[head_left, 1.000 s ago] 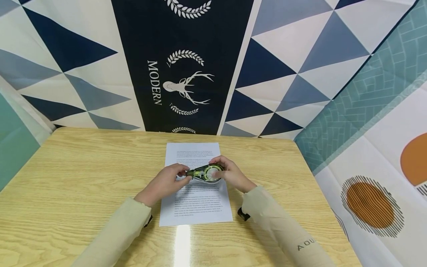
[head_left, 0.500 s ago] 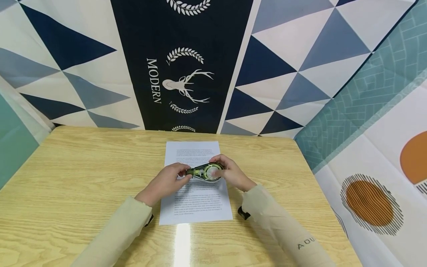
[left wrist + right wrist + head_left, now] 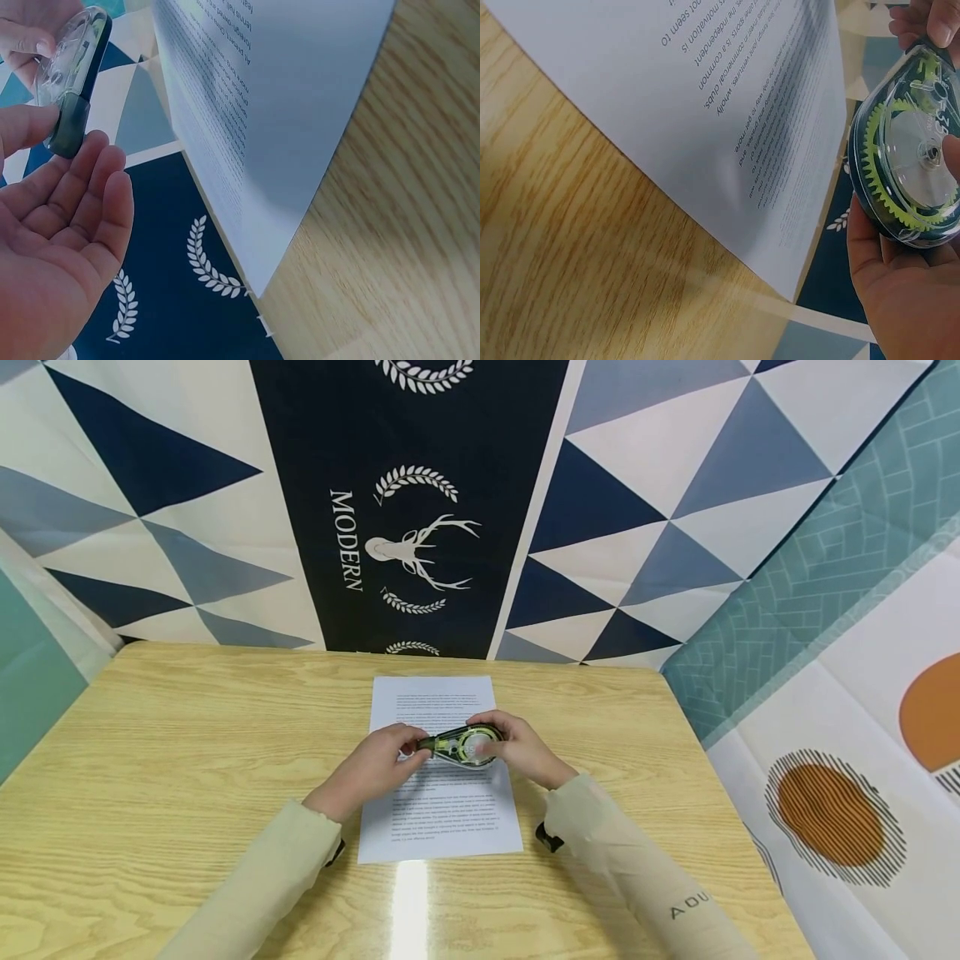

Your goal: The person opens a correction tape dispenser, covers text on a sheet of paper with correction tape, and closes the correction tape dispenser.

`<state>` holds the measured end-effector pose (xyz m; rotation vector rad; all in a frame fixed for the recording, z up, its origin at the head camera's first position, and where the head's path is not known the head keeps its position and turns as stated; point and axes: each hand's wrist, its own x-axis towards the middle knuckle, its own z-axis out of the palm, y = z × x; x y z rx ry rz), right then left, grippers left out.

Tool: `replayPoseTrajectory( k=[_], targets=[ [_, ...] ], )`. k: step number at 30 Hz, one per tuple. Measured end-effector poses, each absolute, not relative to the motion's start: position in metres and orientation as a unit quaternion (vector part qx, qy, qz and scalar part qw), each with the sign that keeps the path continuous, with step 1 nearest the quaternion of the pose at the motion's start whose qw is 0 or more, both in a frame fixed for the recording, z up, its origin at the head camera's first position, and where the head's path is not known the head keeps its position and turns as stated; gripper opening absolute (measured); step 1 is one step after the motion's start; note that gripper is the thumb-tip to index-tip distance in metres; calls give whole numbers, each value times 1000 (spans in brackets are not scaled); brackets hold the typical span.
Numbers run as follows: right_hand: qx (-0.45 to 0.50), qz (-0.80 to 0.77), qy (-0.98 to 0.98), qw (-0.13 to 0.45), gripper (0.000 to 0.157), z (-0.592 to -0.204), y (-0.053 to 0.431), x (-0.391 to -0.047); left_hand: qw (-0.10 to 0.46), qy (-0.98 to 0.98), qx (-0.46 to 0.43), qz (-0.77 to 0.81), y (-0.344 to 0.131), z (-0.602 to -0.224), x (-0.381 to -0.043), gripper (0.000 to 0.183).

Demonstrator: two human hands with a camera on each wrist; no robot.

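A correction tape dispenser (image 3: 463, 747) with a clear body, green gears and a dark cap is held up over a printed sheet of paper (image 3: 450, 827). My right hand (image 3: 525, 753) grips its wide round end, thumb on the clear side and fingers behind, as the right wrist view shows. At the narrow end, my left hand (image 3: 378, 770) pinches the dark cap (image 3: 69, 126) between thumb and fingertips. The white tape reel (image 3: 915, 157) shows through the casing. The cap covers the dispenser's tip.
The paper lies on a light wood table (image 3: 210, 735), near its far edge. Behind the table hangs a patterned cloth (image 3: 420, 543) with a deer head and triangles. Another cloth (image 3: 825, 810) with orange circles hangs at the right.
Both hands keep their hold on the correction tape in nearly the same place. The right fingers have shifted very slightly; the whole head view has moved up a little.
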<state>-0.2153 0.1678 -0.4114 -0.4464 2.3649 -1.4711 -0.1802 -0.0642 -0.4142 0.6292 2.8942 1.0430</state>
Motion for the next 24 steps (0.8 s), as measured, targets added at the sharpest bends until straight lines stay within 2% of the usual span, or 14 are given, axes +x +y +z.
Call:
replayPoseTrajectory(
  k=[24],
  targets=[
    [-176,-513,826,155,38,-411,166,-215,7,916,214,340,-71,-415,-181,27]
  ],
)
